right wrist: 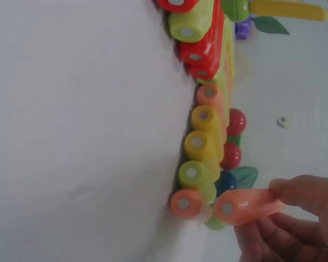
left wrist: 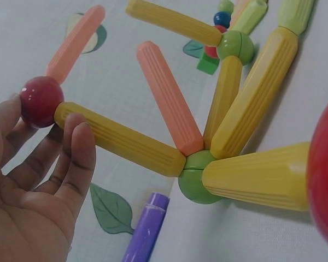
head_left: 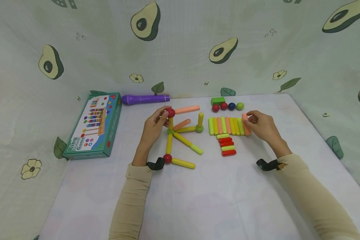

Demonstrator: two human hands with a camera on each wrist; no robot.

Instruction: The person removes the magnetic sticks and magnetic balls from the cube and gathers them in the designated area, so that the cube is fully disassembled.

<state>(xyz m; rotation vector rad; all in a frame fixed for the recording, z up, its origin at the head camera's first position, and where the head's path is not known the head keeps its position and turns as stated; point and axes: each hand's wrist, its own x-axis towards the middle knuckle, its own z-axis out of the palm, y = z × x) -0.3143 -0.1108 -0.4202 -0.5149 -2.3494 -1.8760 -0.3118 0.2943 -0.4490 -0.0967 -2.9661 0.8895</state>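
My left hand (head_left: 154, 126) pinches a red ball (left wrist: 42, 102) at the top of a stick-and-ball construction. From that ball run a salmon stick (head_left: 187, 109) and a yellow stick (left wrist: 126, 139), the latter meeting a green ball (left wrist: 199, 177). Several more sticks spread from this green ball, one leading to a second green ball (head_left: 199, 128), another to a lower red ball (head_left: 167, 158). Between thumb and fingers, my right hand (head_left: 262, 125) holds a salmon stick (right wrist: 249, 206) with a metal disc in its end. It is raised beside the right end of a row of sticks (head_left: 223, 126).
Short red and lime sticks (head_left: 227, 144) lie stacked below the row. Behind it are several balls (head_left: 223, 106) and a green block (head_left: 218, 101). A purple microphone-shaped object (head_left: 145, 99) lies at the back edge, a green game box (head_left: 93, 126) at the left.
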